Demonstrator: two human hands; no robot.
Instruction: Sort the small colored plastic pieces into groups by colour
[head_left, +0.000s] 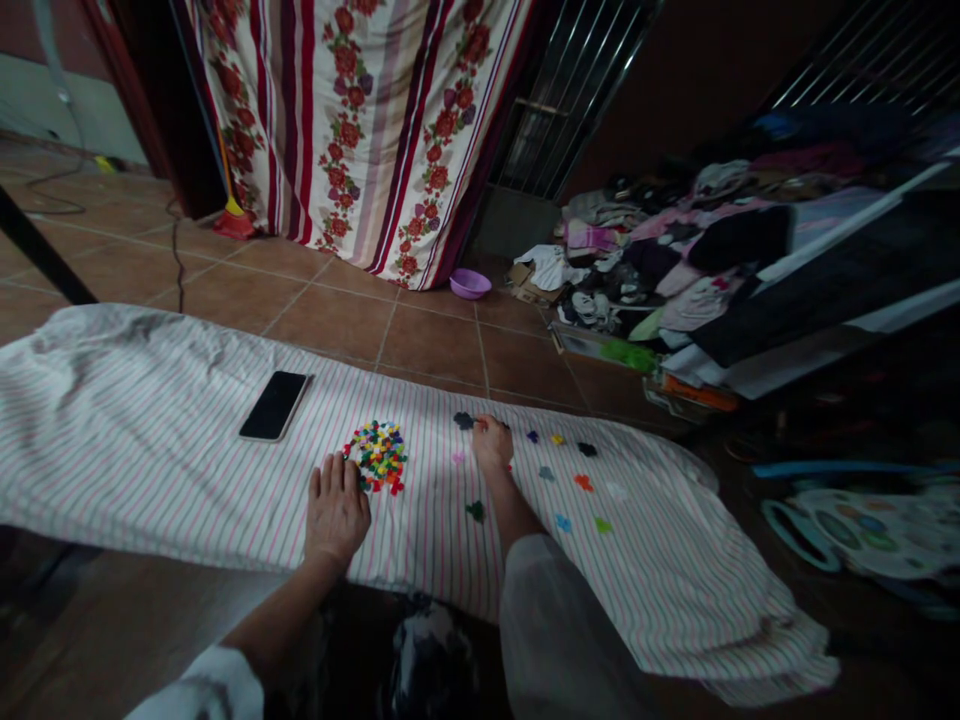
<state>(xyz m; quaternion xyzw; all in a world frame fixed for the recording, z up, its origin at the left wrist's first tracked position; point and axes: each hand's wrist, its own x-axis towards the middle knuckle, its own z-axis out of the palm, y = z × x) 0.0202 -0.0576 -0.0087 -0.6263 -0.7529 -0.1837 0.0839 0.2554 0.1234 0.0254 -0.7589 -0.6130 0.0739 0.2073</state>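
Observation:
My left hand point(337, 508) lies flat on the striped cloth point(187, 470), fingers stretched out and touching the near left edge of a heap of small multicoloured pieces point(382, 455). Over to the right, my right hand point(493, 443) is closed with its fingertips down beside a small dark grey cluster point(463, 421); whatever is between them is hidden. Around it lie small single-colour groups: a pink one point(458, 458), a dark green one point(475, 511), a grey one point(546, 473), an orange one point(583, 483), a blue one point(562, 523) and a black one point(587, 450).
A phone point(276, 406) rests on the cloth left of the heap. Beyond the cloth are a tiled floor point(337, 320), a purple basin point(470, 284) and a floral curtain point(360, 130). Piled clothes point(675, 250) fill the right side.

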